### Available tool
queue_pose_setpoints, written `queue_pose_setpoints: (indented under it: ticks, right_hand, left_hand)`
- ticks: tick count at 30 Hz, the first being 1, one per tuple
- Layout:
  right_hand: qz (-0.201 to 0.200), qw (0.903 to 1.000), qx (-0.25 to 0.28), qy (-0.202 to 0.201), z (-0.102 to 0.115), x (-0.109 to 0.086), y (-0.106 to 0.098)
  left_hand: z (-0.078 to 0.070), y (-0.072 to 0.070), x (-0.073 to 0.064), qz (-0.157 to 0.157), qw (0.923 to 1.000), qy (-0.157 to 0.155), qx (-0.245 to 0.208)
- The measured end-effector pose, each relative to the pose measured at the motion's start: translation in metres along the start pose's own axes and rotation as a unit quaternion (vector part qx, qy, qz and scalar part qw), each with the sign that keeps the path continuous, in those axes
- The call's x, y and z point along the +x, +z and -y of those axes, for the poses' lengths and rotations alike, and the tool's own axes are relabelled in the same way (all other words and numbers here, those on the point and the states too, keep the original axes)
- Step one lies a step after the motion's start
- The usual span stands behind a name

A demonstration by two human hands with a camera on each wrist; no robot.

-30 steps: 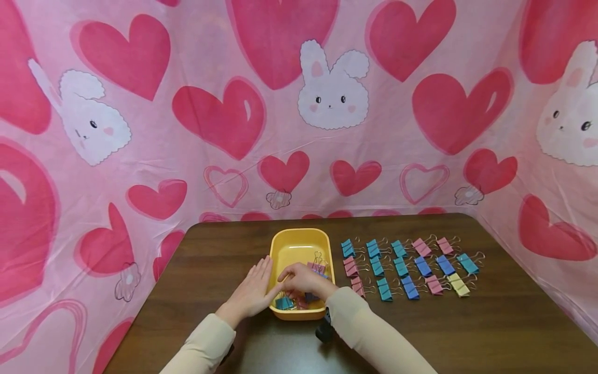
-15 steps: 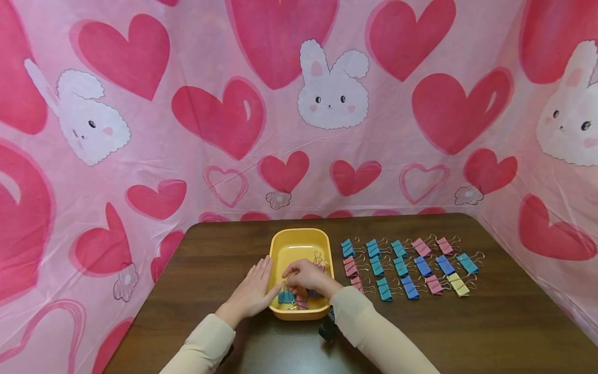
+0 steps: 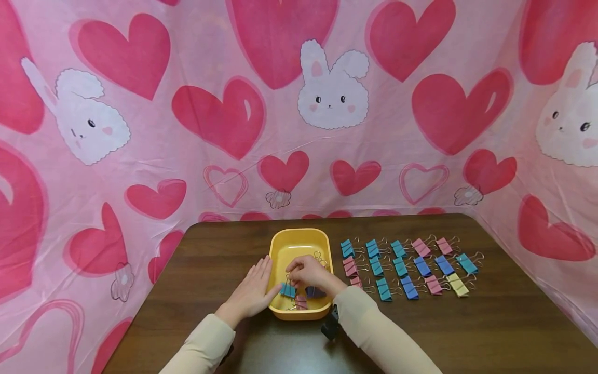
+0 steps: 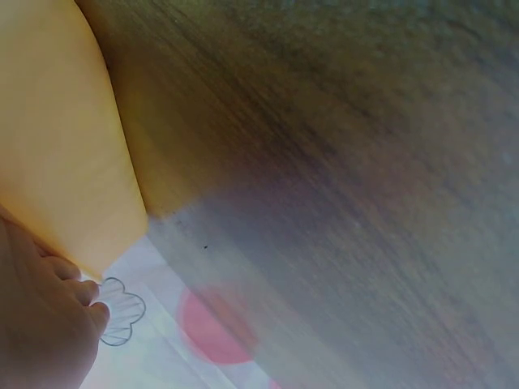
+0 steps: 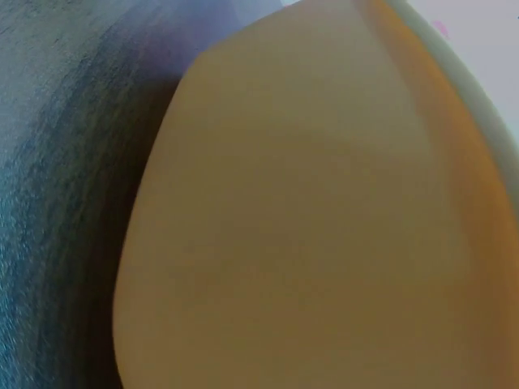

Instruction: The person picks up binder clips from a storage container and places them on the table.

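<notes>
In the head view a yellow plastic tray (image 3: 303, 315) stands near the middle of the table. My left hand (image 3: 250, 291) rests along its left rim with straight fingers; the left wrist view shows those fingers (image 4: 69, 284) against the tray's outer wall. Over the tray, my right hand (image 3: 306, 271) pinches the wire handle of a teal binder clip (image 3: 288, 290), whose body hangs below the fingertips. A pink binder clip (image 3: 301, 303) and a dark blue one (image 3: 315, 293) lie in the tray underneath. The right wrist view is filled by the tray's side, without the hand.
Right of the tray, several binder clips lie in three rows, among them a teal clip (image 3: 385, 289), a blue clip (image 3: 410, 287) and a yellow clip (image 3: 458, 285). A pink cloth with hearts and rabbits (image 3: 333, 98) hangs behind the wooden table (image 3: 224, 244).
My right hand has come up slightly from the tray's bottom, now with the teal binder clip lifted and shifted a little right. The left hand has stayed in place.
</notes>
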State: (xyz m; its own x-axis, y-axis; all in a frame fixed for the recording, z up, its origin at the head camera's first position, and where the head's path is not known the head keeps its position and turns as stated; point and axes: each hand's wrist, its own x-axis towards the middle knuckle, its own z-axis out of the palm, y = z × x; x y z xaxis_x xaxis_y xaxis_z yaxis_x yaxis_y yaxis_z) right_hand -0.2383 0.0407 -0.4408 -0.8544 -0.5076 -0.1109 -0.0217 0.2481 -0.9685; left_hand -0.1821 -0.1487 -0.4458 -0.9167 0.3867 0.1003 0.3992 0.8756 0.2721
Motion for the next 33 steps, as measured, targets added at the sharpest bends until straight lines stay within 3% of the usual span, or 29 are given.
queue_pose_setpoints:
  ticks: [7, 17, 23, 33]
  right_hand:
    - [-0.02, 0.9997, 0.009, -0.009, 0.01, -0.006, -0.006]
    - [-0.018, 0.9987, 0.035, -0.034, 0.011, -0.01, -0.023]
    - [-0.044, 0.997, 0.056, -0.032, 0.016, -0.017, -0.033]
    - [-0.08, 0.993, 0.069, -0.053, 0.02, -0.038, -0.064]
  left_hand:
    - [0.001, 0.001, 0.0, 0.0, 1.0, -0.003, -0.004]
    - [0.001, 0.001, 0.0, 0.0, 1.0, -0.004, 0.0]
    - [0.001, 0.001, 0.0, -0.001, 0.9999, -0.01, -0.006]
    - [0.002, 0.002, 0.0, -0.012, 0.9999, 0.01, 0.005]
